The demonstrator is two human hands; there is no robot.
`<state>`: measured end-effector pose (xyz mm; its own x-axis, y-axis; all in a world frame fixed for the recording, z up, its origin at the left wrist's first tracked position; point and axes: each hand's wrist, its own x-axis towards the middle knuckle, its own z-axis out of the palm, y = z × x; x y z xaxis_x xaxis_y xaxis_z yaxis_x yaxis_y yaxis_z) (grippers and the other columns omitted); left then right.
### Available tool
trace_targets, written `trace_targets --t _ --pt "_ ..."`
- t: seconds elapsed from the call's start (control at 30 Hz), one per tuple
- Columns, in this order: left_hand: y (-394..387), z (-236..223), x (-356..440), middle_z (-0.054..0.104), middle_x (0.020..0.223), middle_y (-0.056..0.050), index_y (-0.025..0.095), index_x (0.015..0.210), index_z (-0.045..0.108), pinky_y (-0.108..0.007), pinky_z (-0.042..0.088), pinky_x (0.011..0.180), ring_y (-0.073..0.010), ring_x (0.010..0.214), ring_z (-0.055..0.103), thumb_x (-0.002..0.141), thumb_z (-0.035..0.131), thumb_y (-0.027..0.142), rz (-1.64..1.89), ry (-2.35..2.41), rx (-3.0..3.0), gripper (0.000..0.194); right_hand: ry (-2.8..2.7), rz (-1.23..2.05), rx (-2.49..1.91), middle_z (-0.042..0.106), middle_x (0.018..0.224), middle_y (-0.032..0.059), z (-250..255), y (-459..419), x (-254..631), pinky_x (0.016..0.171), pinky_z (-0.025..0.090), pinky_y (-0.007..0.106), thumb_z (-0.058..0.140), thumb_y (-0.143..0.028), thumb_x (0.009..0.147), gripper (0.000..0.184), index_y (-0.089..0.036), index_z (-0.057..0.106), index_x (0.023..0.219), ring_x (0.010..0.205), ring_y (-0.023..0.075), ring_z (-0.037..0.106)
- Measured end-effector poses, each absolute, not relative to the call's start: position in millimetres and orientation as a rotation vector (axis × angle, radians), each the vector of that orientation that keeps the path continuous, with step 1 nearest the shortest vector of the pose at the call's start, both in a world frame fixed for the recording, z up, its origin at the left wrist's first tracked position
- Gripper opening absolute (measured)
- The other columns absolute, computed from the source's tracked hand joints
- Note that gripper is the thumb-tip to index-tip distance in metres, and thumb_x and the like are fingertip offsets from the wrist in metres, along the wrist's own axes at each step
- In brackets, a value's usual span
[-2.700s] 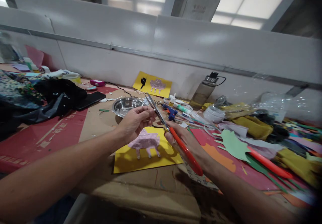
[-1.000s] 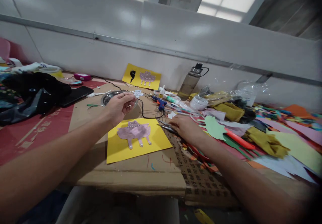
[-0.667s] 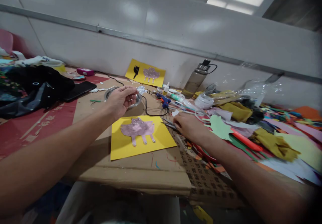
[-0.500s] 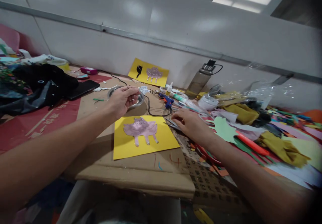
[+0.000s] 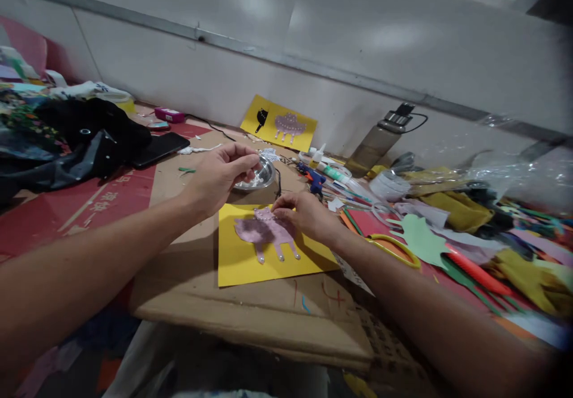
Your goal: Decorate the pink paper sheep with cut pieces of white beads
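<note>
A yellow card lies on the cardboard-covered table before me. A pink cut-out with legs is on the card, with small pearl-like beads along its top and at the leg ends. My right hand is at the cut-out's upper right, fingertips pinched close to the row of beads. Whatever sits between those fingertips is too small to see. My left hand hovers above the card's far edge, fingers curled and thumb against them; its contents are hidden. Just behind it stands a shiny metal bowl, partly covered by the hand.
A similar yellow card leans against the wall. To the right are a blue glue gun, a bottle, yellow-handled scissors and paper scraps. A phone and black cloth lie to the left.
My right hand has moved left, from beside the card's right edge onto the cut-out's upper right. The left hand stays raised near the bowl. The whole view has shifted slightly.
</note>
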<state>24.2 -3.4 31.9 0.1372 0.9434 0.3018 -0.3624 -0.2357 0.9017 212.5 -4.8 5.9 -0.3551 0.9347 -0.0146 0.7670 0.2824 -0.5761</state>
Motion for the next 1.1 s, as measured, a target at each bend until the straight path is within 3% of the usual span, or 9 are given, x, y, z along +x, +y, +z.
trace_targets --t 0.27,0.57,0.93,1.1 --pt "0.3 26.9 19.4 0.058 0.065 0.000 0.012 0.067 0.059 -0.020 0.038 0.053 -0.0055 0.054 0.048 0.072 0.067 0.014 1.379 0.647 1.184 0.009 -2.334 0.547 -1.581 0.073 0.081 0.0032 3.0 -2.9 207.1 0.066 0.044 0.022 0.061 -0.016 0.080 0.010 -0.017 0.070 0.082 0.073 0.0131 0.062" --pt "-0.3 26.8 18.8 0.059 0.065 0.000 0.013 0.069 0.061 -0.019 0.038 0.053 -0.0052 0.053 0.048 0.073 0.066 0.013 1.336 0.655 1.191 0.006 -2.338 0.632 -1.508 0.073 0.082 0.0026 0.4 2.2 209.5 0.069 0.045 0.023 0.057 -0.015 0.082 0.013 -0.017 0.070 0.083 0.075 0.0138 0.064" --pt "-0.6 24.5 19.9 0.057 0.063 0.001 0.013 0.068 0.060 -0.019 0.037 0.052 -0.0057 0.053 0.049 0.074 0.065 0.014 1.311 0.646 1.218 0.008 -2.465 0.374 -1.436 0.072 0.082 0.0025 3.9 -2.4 203.2 0.071 0.044 0.023 0.061 -0.004 0.073 0.020 -0.019 0.073 0.078 0.076 0.0141 0.063" --pt "-1.3 24.2 19.7 0.058 0.065 0.000 0.013 0.068 0.061 -0.019 0.039 0.054 -0.0058 0.055 0.049 0.075 0.064 0.013 1.330 0.658 1.221 0.007 -2.532 0.304 -1.440 0.073 0.080 0.0045 5.9 -1.7 201.5 0.070 0.044 0.026 0.060 -0.010 0.077 0.015 -0.018 0.073 0.079 0.075 0.0161 0.063"
